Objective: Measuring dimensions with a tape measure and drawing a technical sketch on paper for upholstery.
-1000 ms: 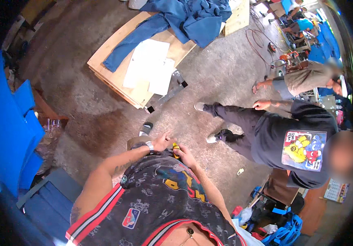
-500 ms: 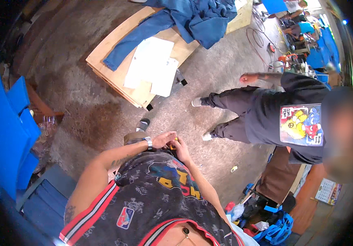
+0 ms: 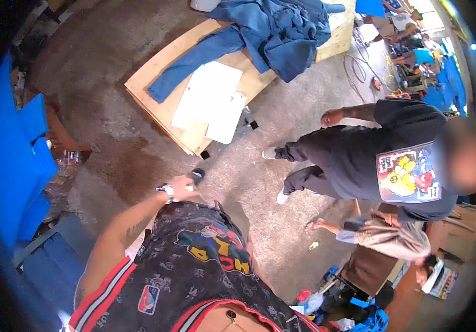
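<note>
Showing just past the hem of the dark shirt [image 3: 180, 265], the left hand [image 3: 182, 188] has one finger extended; its grip cannot be told. The right hand is hidden. White sheets [image 3: 207, 94] overlap the right edge of the wooden table [image 3: 160, 67] near its closest corner; blue cloth [image 3: 288, 41] covers its far end.

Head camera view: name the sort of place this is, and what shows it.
Likely a workshop, perhaps for garments, judging by the crumpled dark-blue cloth and flat white paper sheets lying on a pale plywood table.
</note>
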Tool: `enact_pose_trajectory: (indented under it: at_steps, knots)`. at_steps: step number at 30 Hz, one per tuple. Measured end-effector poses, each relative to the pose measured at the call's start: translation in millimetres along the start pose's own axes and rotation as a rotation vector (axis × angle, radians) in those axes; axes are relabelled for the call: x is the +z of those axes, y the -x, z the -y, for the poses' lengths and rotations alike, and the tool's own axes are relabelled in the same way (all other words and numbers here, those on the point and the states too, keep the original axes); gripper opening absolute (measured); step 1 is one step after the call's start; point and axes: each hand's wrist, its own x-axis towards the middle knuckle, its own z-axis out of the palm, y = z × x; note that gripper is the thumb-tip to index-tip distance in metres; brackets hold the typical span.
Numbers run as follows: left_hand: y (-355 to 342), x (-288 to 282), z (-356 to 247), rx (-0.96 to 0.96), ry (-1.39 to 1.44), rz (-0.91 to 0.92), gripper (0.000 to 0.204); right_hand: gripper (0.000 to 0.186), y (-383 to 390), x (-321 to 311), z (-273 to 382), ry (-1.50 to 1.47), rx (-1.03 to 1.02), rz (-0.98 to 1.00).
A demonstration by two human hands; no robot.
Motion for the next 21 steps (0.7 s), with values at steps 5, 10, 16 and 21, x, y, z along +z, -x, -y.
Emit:
enact_pose_trajectory:
  at_steps: [5, 10, 16, 21]
  knots:
    - [45.3, 19.6, 63.8, -0.351, -0.148, 0.448, 0.039, 0.017, 55.3, -9.8, -23.5, 0.017, 0.199, -0.044]
    - [39.5, 25.6, 72.3, -0.512, 0.210, 0.602, 0.031, 0.026, 42.7, -7.0, 22.4, -0.033, 0.239, -0.185]
    - [28.5, 20.6, 33.2, -0.538, 0.163, 0.599, 0.030, 0.043, 19.3, -19.5, -97.6, 0.196, 0.327, -0.191]
    - [28.0, -1.0, -8.6, -0.525, -0.026, 0.787, 0.033, 0.047, 6.0, -3.4, -166.2, 0.099, 0.138, -0.063]
